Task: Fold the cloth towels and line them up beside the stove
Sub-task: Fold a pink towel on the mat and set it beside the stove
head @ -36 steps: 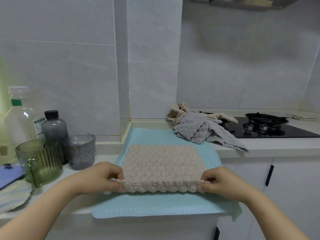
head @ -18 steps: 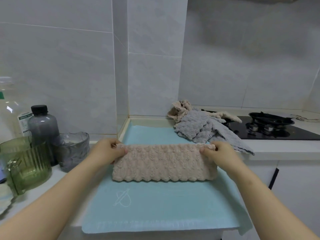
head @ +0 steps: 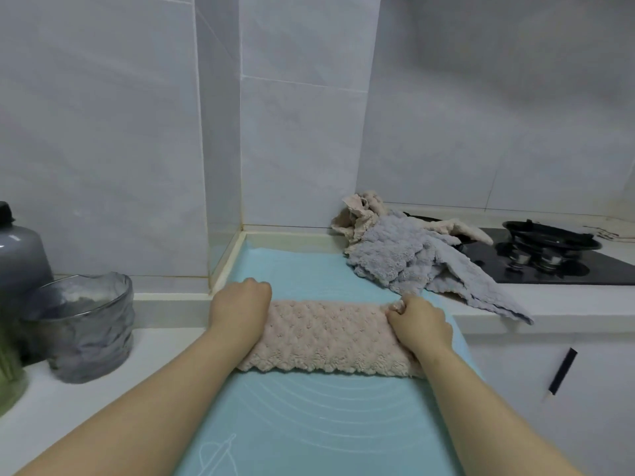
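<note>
From the head camera, a beige fluffy cloth towel (head: 326, 334) lies folded into a long band across a pale blue silicone mat (head: 309, 424) on the white countertop (head: 68, 407). The mat's only print is thin white curved lines and a small rolling-pin outline near its front edge. The left hand (head: 240, 305) sits on the band's left end, fingers curled down over the far corner and their tips hidden. The right hand (head: 421, 324) has its fingers curled in, pinching the far right corner. Behind and to the right, a crumpled grey-blue towel (head: 405, 259) lies heaped on a crumpled beige towel (head: 360, 214), both spilling onto the edge of the black glass gas stove (head: 601, 269). At the left stand a rippled grey glass cup (head: 89, 324), a dark grey bottle (head: 17, 255) and a green ribbed glass (head: 7, 372).
</note>
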